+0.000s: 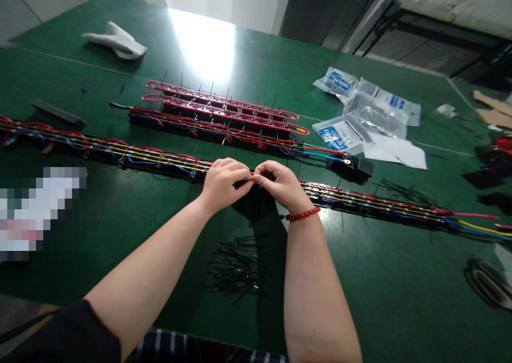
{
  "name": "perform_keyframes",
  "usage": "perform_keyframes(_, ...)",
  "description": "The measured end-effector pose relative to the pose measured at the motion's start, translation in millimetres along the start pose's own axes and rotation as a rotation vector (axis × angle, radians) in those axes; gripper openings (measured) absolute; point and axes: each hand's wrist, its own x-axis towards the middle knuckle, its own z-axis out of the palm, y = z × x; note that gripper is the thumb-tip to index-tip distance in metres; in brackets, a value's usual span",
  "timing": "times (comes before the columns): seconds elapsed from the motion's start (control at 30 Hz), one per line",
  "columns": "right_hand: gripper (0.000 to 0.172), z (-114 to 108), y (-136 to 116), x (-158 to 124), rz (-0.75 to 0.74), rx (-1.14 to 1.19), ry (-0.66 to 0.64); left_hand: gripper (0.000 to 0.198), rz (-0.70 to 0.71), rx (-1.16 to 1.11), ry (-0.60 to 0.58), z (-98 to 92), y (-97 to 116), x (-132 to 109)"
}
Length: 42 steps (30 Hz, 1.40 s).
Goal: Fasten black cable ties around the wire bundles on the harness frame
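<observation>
A long black strip (352,200) carrying red, blue and yellow wires runs across the table. Over its middle, my left hand (226,181) and my right hand (282,184) meet with their fingertips pinched together. Something small and reddish shows between the fingertips, too small to name. The part of the strip beneath my fingers is hidden. A red bead bracelet (303,214) is on my right wrist. Closer to me, below the strip, lies a loose pile of black cable ties (239,267).
Behind the strip lies a shorter wired assembly (212,125) with red loops and upright black tie ends. Printed plastic bags (346,133) are at the right, a white glove (116,40) at the far left. More black ties (408,192) lie beside the strip. A grey bar (58,113) sits left.
</observation>
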Motion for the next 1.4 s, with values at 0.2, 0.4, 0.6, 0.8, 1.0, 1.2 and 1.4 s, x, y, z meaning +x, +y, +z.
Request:
perform_keyframes(0.2, 0.02, -0.6, -0.6, -0.4, -0.007, -0.005, -0.007, 0.019, 0.002, 0.003, -0.018, -0.6, -0.2, -0.1)
perform_keyframes(0.4, 0.02, -1.3, -3.0, -0.6, -0.017, 0.024, 0.013, 0.015, 0.016, 0.004, -0.023, 0.6, -2.4, -1.4)
perform_keyframes(0.6, 0.021, -0.7, -2.9, -0.6, -0.01, 0.011, 0.009, 0.015, 0.039, 0.023, -0.016, 1.5, -3.2, -1.8)
perform_keyframes(0.8, 0.017, 0.4, 0.0, 0.0, -0.027, -0.003, 0.014, 0.015, 0.058, 0.051, -0.025, 1.7, -3.4, -2.6)
perform_keyframes(1.0, 0.01, 6.5, -1.3, -2.0, -0.048, -0.108, 0.107, 0.014, 0.047, 0.086, -0.032, 2.2, -4.6, -3.1)
perform_keyframes(1.2, 0.005, 25.8, -4.2, -24.7, -0.159, -0.448, 0.325, 0.011, 0.05, 0.059, -0.037, 1.2, -5.8, -4.9)
perform_keyframes(1.4, 0.006, 46.7, -9.1, -46.1, -0.122, -0.611, 0.517, 0.012, 0.006, 0.041, -0.038, 1.3, -3.3, -6.2)
